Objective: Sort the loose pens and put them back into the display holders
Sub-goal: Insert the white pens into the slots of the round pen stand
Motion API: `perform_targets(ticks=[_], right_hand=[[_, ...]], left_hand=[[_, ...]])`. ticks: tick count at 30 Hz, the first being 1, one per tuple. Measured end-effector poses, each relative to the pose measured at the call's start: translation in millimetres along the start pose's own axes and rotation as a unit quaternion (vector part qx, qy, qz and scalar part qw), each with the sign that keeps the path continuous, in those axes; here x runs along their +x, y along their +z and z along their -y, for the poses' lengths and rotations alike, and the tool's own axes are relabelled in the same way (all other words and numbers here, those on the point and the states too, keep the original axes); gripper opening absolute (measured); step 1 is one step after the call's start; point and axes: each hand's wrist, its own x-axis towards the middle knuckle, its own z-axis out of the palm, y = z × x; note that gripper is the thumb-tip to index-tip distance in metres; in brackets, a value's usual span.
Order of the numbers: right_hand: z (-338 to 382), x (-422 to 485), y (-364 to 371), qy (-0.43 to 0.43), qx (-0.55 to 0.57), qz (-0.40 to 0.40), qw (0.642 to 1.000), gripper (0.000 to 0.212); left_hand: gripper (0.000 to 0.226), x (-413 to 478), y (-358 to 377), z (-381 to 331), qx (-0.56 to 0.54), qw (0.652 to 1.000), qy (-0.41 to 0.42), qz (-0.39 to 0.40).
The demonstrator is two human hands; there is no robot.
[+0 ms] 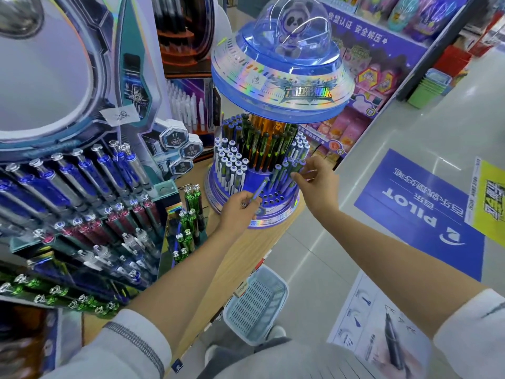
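**Blue pen held at the open holes of the round holder**

The left hand (240, 207) is gripping a blue pen (261, 187) by its lower end, fingers curled round the barrel, at the front-left edge of the round display holder (273, 224). The pen's long axis is slanting up and to the right, toward the holder's middle. Its upper end is lying over the patch of empty holes (270, 201) at the front of the blue tier. Those holes are sitting just beyond and to the right of the left hand, which is the nearer of the two.

The right hand (317, 184) is reaching in from the holder's right edge, with its fingertips at the caps of the grey-green pens (288, 170). Whether it is pinching one or only touching cannot be told.

In my judgement, the step in hand is seating the blue pen, which is calling for it to be turned upright over a hole and lowered.

Room is looking tight:
- The white pens (232, 165) are crowding the patch's left edge.
- The grey-green pens are closing off its right edge.
- The saucer-shaped canopy (281, 86) is overhanging the whole holder, so the front edge is offering the only open approach.

The holder is standing at the far end of the wooden counter (246, 258), close to its right edge, with a basket (257, 302) below that edge.
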Motion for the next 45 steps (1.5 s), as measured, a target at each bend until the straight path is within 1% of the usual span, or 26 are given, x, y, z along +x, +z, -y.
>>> perform_targets(ticks=[3, 7, 10, 13, 15, 18, 21, 25, 27, 30, 32, 36, 37, 39, 42, 44, 45], right_hand=[[-2.4, 0.4, 2.9, -0.014, -0.021, -0.001, 1.0, 0.023], [-5.9, 2.9, 3.5, -0.037, -0.085, 0.02, 0.996, 0.024], [-6.3, 4.9, 2.3, -0.051, -0.07, 0.013, 0.996, 0.027], [-8.3, 6.3, 1.5, -0.062, -0.067, 0.019, 0.996, 0.023], [-9.8, 6.5, 1.9, -0.049, -0.082, 0.034, 0.995, 0.024], [-7.8, 7.0, 1.5, -0.042, -0.096, 0.033, 0.994, 0.03], [-7.8, 4.5, -1.6, -0.062, -0.059, 0.035, 0.996, 0.033], [-8.5, -5.1, -9.7, -0.095, 0.008, 0.03, 0.995, 0.019], [-6.6, -10.4, -13.8, -0.076, 0.039, 0.059, 0.995, 0.018], [-3.0, -14.1, -16.3, -0.017, 0.13, 0.144, 0.981, 0.015], [-3.7, -12.1, -19.6, 0.001, 0.173, 0.164, 0.971, 0.011], [-7.9, -8.6, -26.7, 0.007, 0.194, 0.207, 0.959, 0.025], [-8.3, -7.9, -27.2, 0.006, 0.201, 0.197, 0.96, 0.025], [-10.1, -3.2, -28.2, 0.01, 0.214, 0.141, 0.967, 0.021], [-12.0, 6.8, -32.8, 0.001, 0.18, 0.054, 0.982, 0.018], [-11.5, 9.9, -33.7, -0.015, 0.138, 0.037, 0.99, 0.017], [-10.3, 10.3, -32.5, -0.024, 0.118, 0.038, 0.992, 0.016]], left_hand=[[0.015, 0.2, 0.7, 0.8, 0.013, 1.0, 0.0, -0.01], [0.014, 0.0, 2.8, 1.2, 0.029, 1.0, 0.001, -0.009], [0.018, -1.6, 3.6, -0.9, 0.028, 0.999, 0.002, -0.018], [0.015, -3.2, 4.1, -3.3, 0.024, 0.999, -0.001, -0.024], [0.012, -3.8, 4.6, -3.5, 0.024, 0.999, -0.002, -0.024], [0.011, -6.1, 5.2, -4.8, 0.024, 0.999, 0.006, -0.026], [0.009, -9.0, 8.2, -9.0, 0.015, 0.999, 0.008, -0.027], [0.009, -12.6, 14.8, -16.6, -0.009, 1.0, 0.023, -0.003], [0.009, -14.6, 20.6, -21.2, -0.01, 0.999, 0.041, 0.019], [0.011, -16.7, 29.6, -25.7, 0.002, 0.997, 0.058, 0.04], [0.011, -16.6, 33.1, -28.1, 0.0, 0.997, 0.057, 0.041], [0.015, -14.2, 34.0, -31.8, 0.011, 0.998, 0.049, 0.045], [0.015, -13.6, 33.8, -32.8, 0.019, 0.998, 0.052, 0.04], [0.017, -10.3, 31.8, -30.1, 0.06, 0.996, 0.059, 0.008], [0.024, -6.9, 23.8, -19.6, 0.18, 0.979, 0.087, -0.037], [0.032, -6.0, 17.8, -11.7, 0.256, 0.96, 0.108, -0.021], [0.037, -6.3, 15.6, -8.3, 0.3, 0.948, 0.105, -0.005]])
